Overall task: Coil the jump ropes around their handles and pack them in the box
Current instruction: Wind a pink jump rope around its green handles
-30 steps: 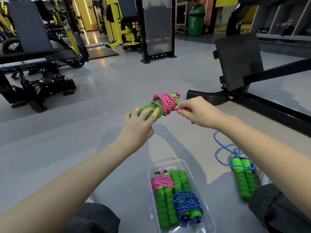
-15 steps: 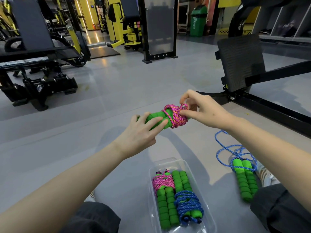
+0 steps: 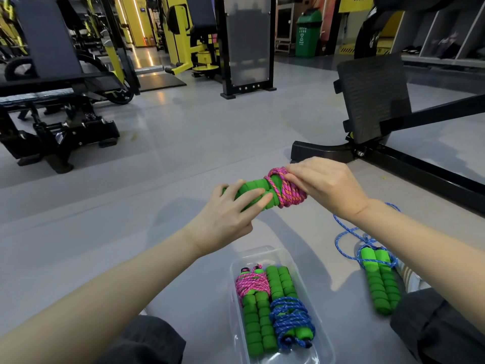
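A jump rope with green foam handles (image 3: 258,191) and a pink cord coil (image 3: 284,191) is held above the grey floor. My left hand (image 3: 231,214) grips the handles from the near side. My right hand (image 3: 324,183) curls round the pink coil at the far end. Below, a clear plastic box (image 3: 321,334) holds two coiled ropes: a pink one (image 3: 253,285) on the left and a blue one (image 3: 291,319) on the right. To the right, a blue jump rope (image 3: 379,282) lies on the floor, its cord loose.
A black gym machine frame (image 3: 393,164) with a foot plate (image 3: 372,98) stands close at the right. More black and yellow machines (image 3: 60,122) fill the left and back. My dark-trousered knees (image 3: 435,329) flank the box.
The rope bundle has come lower and closer. My right hand has gone from pinching the cord end to closing round the pink coil.
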Action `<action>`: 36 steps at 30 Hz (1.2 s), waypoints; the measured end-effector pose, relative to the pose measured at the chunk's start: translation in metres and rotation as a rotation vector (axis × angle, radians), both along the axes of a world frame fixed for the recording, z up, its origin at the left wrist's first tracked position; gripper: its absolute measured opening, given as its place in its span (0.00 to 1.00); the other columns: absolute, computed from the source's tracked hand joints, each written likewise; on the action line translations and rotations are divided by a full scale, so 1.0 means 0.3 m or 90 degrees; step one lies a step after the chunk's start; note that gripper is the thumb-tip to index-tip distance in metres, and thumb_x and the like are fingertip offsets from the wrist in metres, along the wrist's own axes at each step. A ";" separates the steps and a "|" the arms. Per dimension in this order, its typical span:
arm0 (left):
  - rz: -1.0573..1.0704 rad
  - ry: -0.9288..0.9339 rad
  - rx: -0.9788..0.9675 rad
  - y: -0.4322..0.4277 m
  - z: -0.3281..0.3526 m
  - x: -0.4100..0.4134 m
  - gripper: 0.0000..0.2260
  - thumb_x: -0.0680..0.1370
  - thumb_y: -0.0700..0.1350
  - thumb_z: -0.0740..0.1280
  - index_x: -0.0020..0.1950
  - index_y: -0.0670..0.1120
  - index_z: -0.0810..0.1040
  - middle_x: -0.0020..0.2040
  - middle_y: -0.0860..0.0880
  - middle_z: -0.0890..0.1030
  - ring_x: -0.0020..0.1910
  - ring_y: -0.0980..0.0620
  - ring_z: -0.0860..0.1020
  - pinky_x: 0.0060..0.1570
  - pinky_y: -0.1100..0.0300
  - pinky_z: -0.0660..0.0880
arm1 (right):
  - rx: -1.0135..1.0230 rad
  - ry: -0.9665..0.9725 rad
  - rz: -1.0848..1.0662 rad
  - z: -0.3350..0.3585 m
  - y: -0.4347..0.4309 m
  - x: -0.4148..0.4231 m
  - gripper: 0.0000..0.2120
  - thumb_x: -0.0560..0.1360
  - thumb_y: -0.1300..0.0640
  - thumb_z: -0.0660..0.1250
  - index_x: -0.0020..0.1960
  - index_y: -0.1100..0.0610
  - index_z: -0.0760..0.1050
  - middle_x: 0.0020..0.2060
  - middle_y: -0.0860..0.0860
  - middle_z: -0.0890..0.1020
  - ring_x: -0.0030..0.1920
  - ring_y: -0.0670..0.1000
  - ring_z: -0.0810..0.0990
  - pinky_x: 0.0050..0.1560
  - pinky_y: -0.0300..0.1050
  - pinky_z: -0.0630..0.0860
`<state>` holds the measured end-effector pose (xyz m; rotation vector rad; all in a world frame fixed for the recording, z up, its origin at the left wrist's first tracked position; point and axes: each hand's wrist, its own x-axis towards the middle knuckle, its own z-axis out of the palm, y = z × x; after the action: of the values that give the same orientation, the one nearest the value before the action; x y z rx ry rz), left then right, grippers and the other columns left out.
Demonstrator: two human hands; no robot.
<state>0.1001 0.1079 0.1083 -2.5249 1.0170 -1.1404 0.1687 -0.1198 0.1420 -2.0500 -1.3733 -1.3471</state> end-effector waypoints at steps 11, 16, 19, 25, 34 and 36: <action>-0.027 -0.016 0.080 0.021 0.002 -0.016 0.21 0.71 0.38 0.61 0.65 0.43 0.70 0.59 0.45 0.78 0.52 0.37 0.78 0.42 0.51 0.73 | -0.226 0.041 -0.004 -0.097 -0.095 -0.019 0.31 0.77 0.48 0.63 0.71 0.66 0.60 0.71 0.61 0.64 0.71 0.59 0.65 0.69 0.52 0.66; -0.045 0.005 0.097 0.024 -0.027 -0.045 0.21 0.73 0.39 0.61 0.66 0.43 0.69 0.61 0.46 0.72 0.53 0.37 0.77 0.43 0.50 0.73 | -0.232 -0.047 0.007 -0.130 -0.109 -0.026 0.28 0.75 0.50 0.66 0.68 0.64 0.63 0.65 0.59 0.65 0.63 0.60 0.69 0.67 0.53 0.66; -0.043 0.010 0.095 0.029 -0.029 -0.055 0.21 0.73 0.39 0.61 0.67 0.43 0.69 0.61 0.46 0.73 0.54 0.37 0.77 0.43 0.50 0.73 | -0.205 -0.079 0.039 -0.142 -0.083 -0.034 0.24 0.76 0.55 0.65 0.66 0.66 0.65 0.61 0.59 0.68 0.57 0.59 0.72 0.63 0.52 0.70; -0.042 0.016 0.077 0.019 -0.015 -0.070 0.20 0.73 0.38 0.61 0.66 0.43 0.70 0.57 0.45 0.80 0.52 0.38 0.78 0.42 0.51 0.72 | -0.186 -0.076 0.037 -0.171 -0.032 -0.061 0.22 0.74 0.64 0.65 0.66 0.66 0.63 0.63 0.60 0.67 0.62 0.60 0.70 0.66 0.55 0.68; -0.045 -0.005 0.086 0.014 0.002 -0.055 0.20 0.72 0.39 0.62 0.65 0.43 0.70 0.58 0.44 0.78 0.52 0.38 0.78 0.40 0.52 0.72 | -0.204 -0.056 0.006 -0.143 -0.030 -0.064 0.21 0.75 0.68 0.62 0.67 0.66 0.63 0.64 0.61 0.67 0.66 0.61 0.68 0.68 0.52 0.67; -0.048 0.002 0.096 0.015 0.000 -0.053 0.20 0.73 0.40 0.62 0.65 0.43 0.69 0.57 0.44 0.80 0.52 0.38 0.79 0.40 0.52 0.73 | -0.215 -0.045 0.003 -0.140 -0.031 -0.061 0.22 0.74 0.68 0.63 0.67 0.67 0.64 0.64 0.62 0.71 0.65 0.61 0.69 0.68 0.51 0.67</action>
<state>0.0842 0.1124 0.1084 -2.3908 1.1616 -1.0358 0.1504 -0.1292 0.0999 -2.2222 -1.7353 -1.2669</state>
